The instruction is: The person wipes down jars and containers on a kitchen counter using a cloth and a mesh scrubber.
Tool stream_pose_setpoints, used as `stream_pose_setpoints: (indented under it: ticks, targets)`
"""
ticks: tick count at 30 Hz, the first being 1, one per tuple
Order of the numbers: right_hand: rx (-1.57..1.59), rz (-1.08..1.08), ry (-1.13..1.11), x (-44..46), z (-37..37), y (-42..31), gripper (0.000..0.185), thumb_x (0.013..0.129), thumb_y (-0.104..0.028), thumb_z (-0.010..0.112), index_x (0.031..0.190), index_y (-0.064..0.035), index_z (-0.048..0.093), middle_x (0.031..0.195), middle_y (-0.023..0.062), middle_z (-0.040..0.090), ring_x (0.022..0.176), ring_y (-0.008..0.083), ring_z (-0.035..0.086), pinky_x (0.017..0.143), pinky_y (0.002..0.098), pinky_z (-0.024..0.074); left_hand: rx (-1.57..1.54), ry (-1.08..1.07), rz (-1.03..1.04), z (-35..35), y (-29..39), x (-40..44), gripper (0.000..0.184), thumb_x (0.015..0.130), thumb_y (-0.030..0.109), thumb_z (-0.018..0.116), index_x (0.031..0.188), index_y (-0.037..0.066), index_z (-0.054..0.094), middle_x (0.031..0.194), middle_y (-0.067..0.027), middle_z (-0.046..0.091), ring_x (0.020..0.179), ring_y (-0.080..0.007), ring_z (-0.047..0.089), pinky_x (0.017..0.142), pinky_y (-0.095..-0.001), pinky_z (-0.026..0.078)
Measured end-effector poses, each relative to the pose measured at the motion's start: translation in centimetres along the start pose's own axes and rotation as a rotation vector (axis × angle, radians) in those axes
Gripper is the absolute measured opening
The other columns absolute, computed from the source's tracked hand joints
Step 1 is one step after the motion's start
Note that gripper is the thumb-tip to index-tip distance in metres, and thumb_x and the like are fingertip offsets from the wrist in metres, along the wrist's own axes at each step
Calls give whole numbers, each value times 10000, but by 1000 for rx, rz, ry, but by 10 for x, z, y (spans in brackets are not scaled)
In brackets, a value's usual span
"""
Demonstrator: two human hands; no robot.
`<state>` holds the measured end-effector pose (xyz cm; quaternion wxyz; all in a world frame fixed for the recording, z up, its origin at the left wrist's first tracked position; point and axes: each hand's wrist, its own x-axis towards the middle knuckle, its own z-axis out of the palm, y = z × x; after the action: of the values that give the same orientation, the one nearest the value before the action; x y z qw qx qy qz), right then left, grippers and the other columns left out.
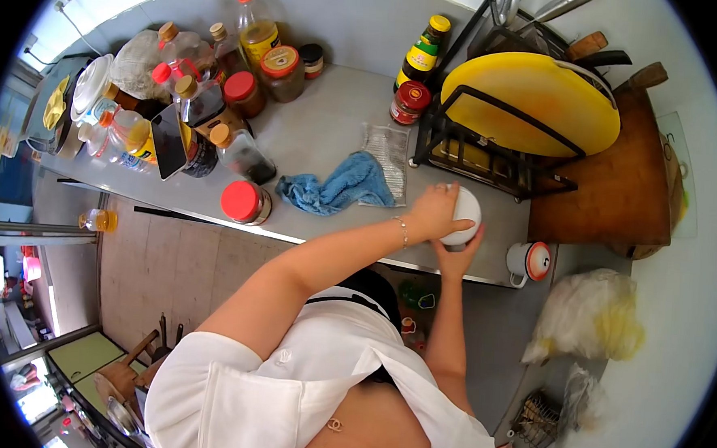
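Observation:
A white round object [467, 207], seemingly a lidded container or small bowl, is held between both hands above the front of the grey counter [323, 125]. My left hand [434, 212], with a bracelet at the wrist, has its fingers closed round the left side of it. My right hand [457, 257] grips it from below and the right. Left of the hands lies a crumpled blue cloth [340, 186], partly over a silvery textured sheet [386, 152]. Behind the hands is a black rack [508, 163].
A red-lidded jar [244, 202] stands near the front edge, with several bottles [259, 36] and jars behind. A yellow round board [535, 103] leans in the rack. On the right are a wooden board [604, 180], an enamel mug [528, 262] and a plastic bag [589, 317].

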<state>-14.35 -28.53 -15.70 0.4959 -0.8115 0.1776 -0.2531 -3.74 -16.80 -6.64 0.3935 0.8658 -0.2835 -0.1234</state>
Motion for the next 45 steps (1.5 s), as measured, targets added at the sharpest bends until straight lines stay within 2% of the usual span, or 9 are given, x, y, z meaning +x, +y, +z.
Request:
stream_pose_setpoints:
  ticks: [4,10,14,20,26,29,34,37,45]
  targets:
    - [106,50,-15,18,-22,12,1118,530,-178,872,1399,-5,190,1366,191,330,1251,290,366,1031,399,331,-267,-116,74,1,2,13,896,741,461,663,1372,-46,279,1228,-293,487,1060,-446,492,954,-422,380]
    - [160,70,-31,39,-27,26,1097,571,-134,842,1416,-36,148,1406,175,285,1307,284,309,1078,404,261,-102,271,148,-1,-34,-20,853,680,399,724,1365,63,344,1296,-284,420,1102,-437,468,937,-455,387]
    - [191,81,-84,42,-15,32,1096,577,-127,842,1418,-38,146,1416,171,274,1311,282,302,1080,402,257,233,335,-204,-27,-81,-71,826,642,411,752,1329,108,408,1352,-243,365,1231,-374,360,991,-571,252]
    - [207,73,-118,38,9,23,1075,590,-129,836,1415,-43,154,1422,159,261,1310,281,304,1080,400,255,533,133,-538,-51,-115,-106,1001,610,502,752,1425,184,265,1441,-238,227,1344,-385,192,1005,-691,59]
    - [178,52,-116,28,19,22,1092,595,-141,828,1427,-34,130,1438,177,242,1321,287,288,1086,407,241,529,247,-106,-44,-127,-69,870,664,522,703,1395,224,338,1451,-206,241,1348,-360,208,1010,-686,65]
    - [52,9,-112,29,12,11,1102,596,-173,824,1432,-28,121,1446,186,229,1327,299,277,1089,414,228,543,85,-19,-36,-134,-54,765,704,500,674,1365,238,390,1455,-174,253,1351,-342,216,1017,-680,74]
    - [-211,-131,-75,46,6,-27,1063,584,-232,824,1419,-31,199,1445,204,242,1313,349,296,1080,439,238,622,-114,22,-21,-137,-69,537,688,406,706,1180,241,568,1353,-122,396,1288,-325,305,1017,-609,218]
    - [-437,-181,-156,57,16,-66,967,584,-276,817,1381,-73,309,1426,221,273,1292,378,316,1056,454,270,596,-148,69,-21,-134,-87,534,671,377,726,1160,227,573,1330,-122,412,1276,-327,317,1012,-600,229]
    - [-673,-142,-188,66,27,-77,767,549,-317,814,1209,-93,493,1270,214,450,1172,381,438,972,449,365,383,13,-16,-51,-131,-110,668,669,370,726,1278,223,493,1388,-163,360,1314,-344,274,1031,-651,105]
